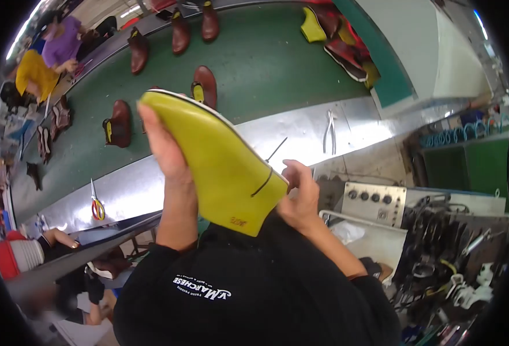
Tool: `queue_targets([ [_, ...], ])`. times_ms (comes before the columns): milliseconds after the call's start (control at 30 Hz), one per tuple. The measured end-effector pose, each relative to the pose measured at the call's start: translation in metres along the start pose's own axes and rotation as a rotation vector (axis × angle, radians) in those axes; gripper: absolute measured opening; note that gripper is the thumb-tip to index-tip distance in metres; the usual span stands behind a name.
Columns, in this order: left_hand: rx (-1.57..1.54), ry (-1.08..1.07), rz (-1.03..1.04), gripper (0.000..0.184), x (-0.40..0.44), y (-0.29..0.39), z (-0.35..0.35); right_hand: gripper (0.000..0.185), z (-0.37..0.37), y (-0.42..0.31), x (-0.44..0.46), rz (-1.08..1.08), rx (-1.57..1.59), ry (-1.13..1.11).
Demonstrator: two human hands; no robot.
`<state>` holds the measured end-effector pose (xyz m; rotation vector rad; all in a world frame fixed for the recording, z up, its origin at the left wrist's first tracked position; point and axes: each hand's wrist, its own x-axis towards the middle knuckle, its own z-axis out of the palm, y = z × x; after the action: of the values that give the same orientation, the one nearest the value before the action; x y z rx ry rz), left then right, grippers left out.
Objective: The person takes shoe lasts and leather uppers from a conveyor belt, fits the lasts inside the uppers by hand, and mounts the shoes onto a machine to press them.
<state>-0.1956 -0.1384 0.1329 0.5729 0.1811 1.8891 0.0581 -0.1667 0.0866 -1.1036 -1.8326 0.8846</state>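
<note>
A lime-yellow shoe last (214, 155) is held up at a tilt, its toe to the upper left. Pale insole edging with a dark line runs along its upper side. My left hand (168, 150) is closed around the toe half, with most fingers hidden behind the last. My right hand (300, 196) is closed at the heel end, its fingers curled against the edge and partly hidden. Near the heel, a thin dark cord (261, 188) crosses the last, and one end sticks out above. Small dark marks sit low on the last's side.
Several brown shoes (139, 52) stand on the green conveyor belt (254, 63). Pincers (330, 131) and scissors (96, 202) lie on the metal ledge (300, 128). At right are a control panel (374, 203) and a machine. People sit at the far left.
</note>
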Motion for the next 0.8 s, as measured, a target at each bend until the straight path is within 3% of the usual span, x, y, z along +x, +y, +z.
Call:
queue_targets([
  [67, -0.136, -0.122, -0.024, 0.048, 0.004, 0.006, 0.007, 0.036, -0.011, 0.000, 0.002, 0.229, 0.337, -0.132],
  [167, -0.221, -0.239, -0.036, 0.052, 0.006, 0.010, 0.017, 0.027, -0.021, -0.027, 0.013, 0.342, 0.846, -0.222],
  [267, -0.243, -0.306, -0.045, 0.056, -0.001, 0.009, 0.021, 0.022, -0.018, -0.050, 0.025, 0.221, 0.935, -0.453],
  [400, -0.181, -0.431, -0.051, 0.058, -0.008, 0.018, 0.027, 0.016, -0.016, -0.052, 0.018, 0.423, 0.941, -0.477],
  [467, -0.150, -0.485, -0.056, 0.058, -0.012, 0.021, 0.027, 0.015, -0.017, -0.061, 0.013, 0.387, 0.850, -0.403],
  [600, -0.101, -0.449, -0.019, 0.060, -0.018, 0.022, 0.030, 0.014, -0.014, -0.063, 0.006, 0.345, 0.988, -0.298],
  [800, -0.116, -0.382, -0.004, 0.060, -0.025, 0.015, 0.025, 0.014, -0.010, -0.059, 0.010, 0.476, 0.903, -0.341],
])
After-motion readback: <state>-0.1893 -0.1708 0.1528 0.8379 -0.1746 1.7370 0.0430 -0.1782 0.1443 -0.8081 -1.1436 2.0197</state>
